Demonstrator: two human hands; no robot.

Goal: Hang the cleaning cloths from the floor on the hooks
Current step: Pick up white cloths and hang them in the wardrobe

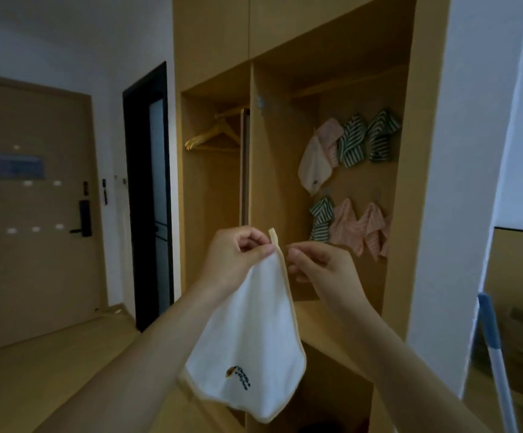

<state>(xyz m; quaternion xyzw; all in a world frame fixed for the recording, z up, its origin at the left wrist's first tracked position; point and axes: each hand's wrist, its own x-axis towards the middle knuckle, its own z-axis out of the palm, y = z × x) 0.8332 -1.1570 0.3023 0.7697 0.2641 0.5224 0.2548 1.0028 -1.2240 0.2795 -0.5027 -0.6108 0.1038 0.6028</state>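
Note:
A white cleaning cloth [251, 339] with a beige trim and a small embroidered mark hangs in front of me. My left hand [238, 257] pinches its top corner, just below the beige hanging loop [274, 236] that sticks up. My right hand [319, 264] is close to the right of the loop with thumb and forefinger pinched together; whether they touch the loop is unclear. On the back wall of the wooden cupboard niche [363, 189] several cloths hang on hooks: a white one [313, 170], green striped ones [352, 142] and pink striped ones [347, 226].
An open wardrobe section with a wooden hanger [213, 137] is left of the niche. A room door [32, 214] and a dark doorway [147, 195] lie further left. A blue and white pole [494, 354] leans at the right. A low shelf [319, 326] runs below the niche.

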